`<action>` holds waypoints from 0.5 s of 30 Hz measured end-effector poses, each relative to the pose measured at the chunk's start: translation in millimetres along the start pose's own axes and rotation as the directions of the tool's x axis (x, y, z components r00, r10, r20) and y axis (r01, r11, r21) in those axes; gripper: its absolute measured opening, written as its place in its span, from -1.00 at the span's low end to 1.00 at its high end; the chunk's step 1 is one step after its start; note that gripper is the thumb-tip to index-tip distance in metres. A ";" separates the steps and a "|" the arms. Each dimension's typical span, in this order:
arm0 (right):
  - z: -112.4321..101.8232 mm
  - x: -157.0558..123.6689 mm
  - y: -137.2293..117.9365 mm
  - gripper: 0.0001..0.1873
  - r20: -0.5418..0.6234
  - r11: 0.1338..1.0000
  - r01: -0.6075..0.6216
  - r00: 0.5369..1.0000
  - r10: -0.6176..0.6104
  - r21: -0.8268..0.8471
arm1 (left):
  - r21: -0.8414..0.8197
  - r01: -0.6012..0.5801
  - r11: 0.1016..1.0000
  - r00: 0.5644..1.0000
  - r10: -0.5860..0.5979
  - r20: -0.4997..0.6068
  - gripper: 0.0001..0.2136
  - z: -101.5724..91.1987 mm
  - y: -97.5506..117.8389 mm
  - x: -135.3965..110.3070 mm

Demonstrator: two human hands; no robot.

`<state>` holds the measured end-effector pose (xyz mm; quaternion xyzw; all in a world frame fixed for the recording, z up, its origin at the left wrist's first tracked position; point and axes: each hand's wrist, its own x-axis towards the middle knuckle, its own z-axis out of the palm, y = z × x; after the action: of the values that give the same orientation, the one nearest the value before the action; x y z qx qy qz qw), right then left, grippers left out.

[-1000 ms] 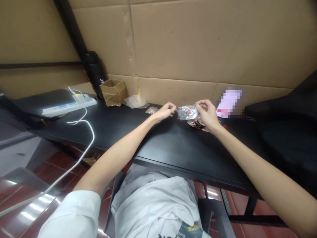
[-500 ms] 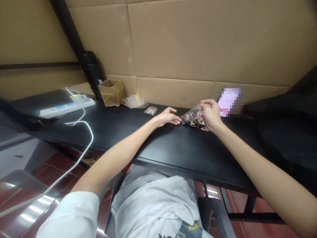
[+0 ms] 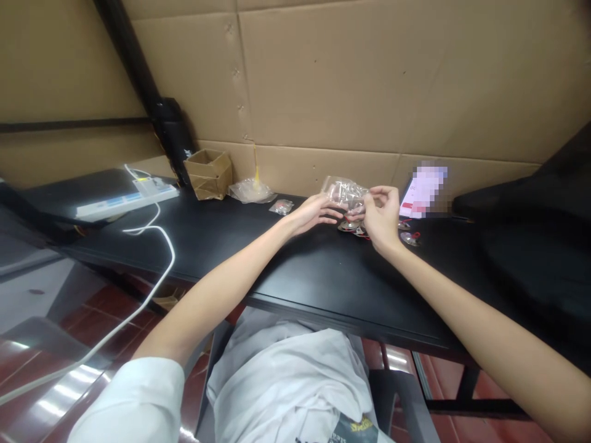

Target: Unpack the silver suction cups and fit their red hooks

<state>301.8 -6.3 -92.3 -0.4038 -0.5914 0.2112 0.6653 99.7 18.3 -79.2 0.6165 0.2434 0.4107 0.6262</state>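
Observation:
A clear plastic bag [image 3: 347, 192] hangs above the table, pinched at its right side by my right hand [image 3: 384, 218]. My left hand [image 3: 310, 215] is at the bag's left edge with its fingers stretched out and apart; its thumb is partly behind the clear film. Whether that thumb presses on the bag is hard to tell. Beneath both hands lies a small pile of round silvery discs [image 3: 351, 227] with red parts. Another silvery disc with a red loop [image 3: 410, 239] rests to the right of my right wrist.
A small clear packet [image 3: 281, 207] lies left of my hands on the black table [image 3: 332, 277]. Behind it are a crumpled plastic bag [image 3: 252, 190] and an open cardboard box [image 3: 209, 175]. A white power strip [image 3: 127, 202] sits far left. A phone [image 3: 422, 192] leans at the cardboard wall.
The plastic bag has risen off the discs and swung up and left between my hands. My right hand has shifted slightly left, uncovering a disc on its right.

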 end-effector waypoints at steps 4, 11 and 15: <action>2.5 -4.4 1.9 -0.60 -0.118 0.998 -0.049 0.992 0.053 0.038 | -0.065 0.039 0.997 0.999 -0.040 -0.022 -0.36 1.6 8.9 -5.1; 7.3 -6.3 -16.1 -0.46 -0.082 0.955 -0.250 0.961 0.265 0.159 | 0.036 -0.029 0.999 0.984 0.035 -0.177 -0.58 3.5 9.4 -7.1; 0.5 0.3 -19.6 -0.50 -0.045 0.911 -0.376 0.921 0.388 0.169 | 0.078 -0.017 0.997 0.968 0.036 -0.249 -0.62 -2.1 10.0 -4.9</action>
<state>297.5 -17.4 -76.7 -0.4658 -0.4564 0.3673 0.6632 93.2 14.5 -70.7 0.5861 0.3273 0.4838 0.5615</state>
